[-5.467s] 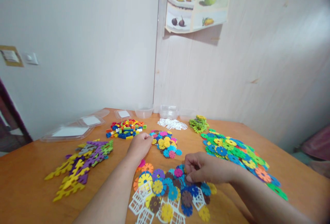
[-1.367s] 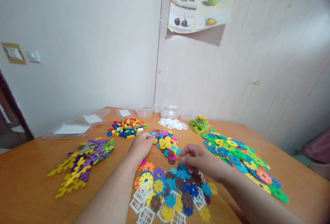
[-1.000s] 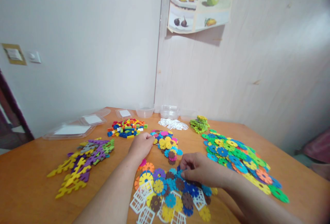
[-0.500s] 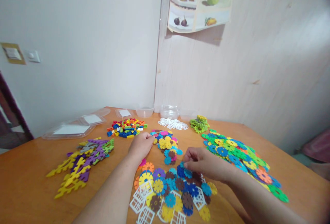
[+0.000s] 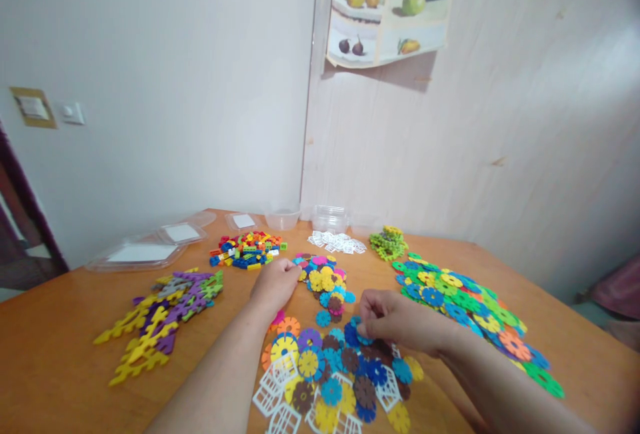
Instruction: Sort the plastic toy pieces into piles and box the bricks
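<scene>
Right hand: the right hand [image 5: 395, 321] rests on the near pile of flat flower discs [image 5: 335, 374], fingertips pinched narrow around a blue disc [image 5: 356, 334] at the pile's far edge.
Blue disc: it lies nearly flat on the pile; it is round, so no long axis shows, and the fingers cover most of it.
Left hand: the left hand [image 5: 275, 285] lies knuckles-up on the table [image 5: 55, 367] beside the small disc heap [image 5: 324, 281]; its fingers curl under, so I cannot tell its grip.
Hidden: the pile's white lattice pieces [image 5: 275, 394] are cut off by the lower frame edge.
</scene>
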Motion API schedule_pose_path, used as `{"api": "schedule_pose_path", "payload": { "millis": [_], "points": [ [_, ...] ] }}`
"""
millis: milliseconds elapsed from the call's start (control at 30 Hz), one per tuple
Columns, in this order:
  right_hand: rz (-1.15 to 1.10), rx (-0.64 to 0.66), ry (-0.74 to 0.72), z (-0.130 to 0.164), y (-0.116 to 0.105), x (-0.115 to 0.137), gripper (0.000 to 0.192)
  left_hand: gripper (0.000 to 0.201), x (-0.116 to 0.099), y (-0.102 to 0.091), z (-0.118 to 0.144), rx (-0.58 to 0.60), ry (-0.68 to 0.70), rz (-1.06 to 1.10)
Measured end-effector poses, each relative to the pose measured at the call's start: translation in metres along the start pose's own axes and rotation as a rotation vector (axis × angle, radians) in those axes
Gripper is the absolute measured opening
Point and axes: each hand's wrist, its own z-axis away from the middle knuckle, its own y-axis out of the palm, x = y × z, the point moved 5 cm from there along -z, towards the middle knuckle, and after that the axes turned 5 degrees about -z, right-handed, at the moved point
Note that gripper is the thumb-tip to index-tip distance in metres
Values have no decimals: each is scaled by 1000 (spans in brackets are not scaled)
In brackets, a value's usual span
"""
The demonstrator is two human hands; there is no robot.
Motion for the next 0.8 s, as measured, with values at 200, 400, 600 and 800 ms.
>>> {"api": "schedule_pose_path", "payload": {
  "millis": [200,400,600,800],
  "points": [
    [-441,-202,-77,-22,8,7,27,27,-2,-1,1,-9,3,-22],
    [54,-197,-266,-14,25,16,14,26,0,0,1,-9,-16,-9],
    [284,-161,-291,-5,32,27,20,25,-1,0,1,-15,-14,-15],
    [229,-148,-319,-13,35,22,28,25,1,1,-1,1,-9,-4]
  ]
}}
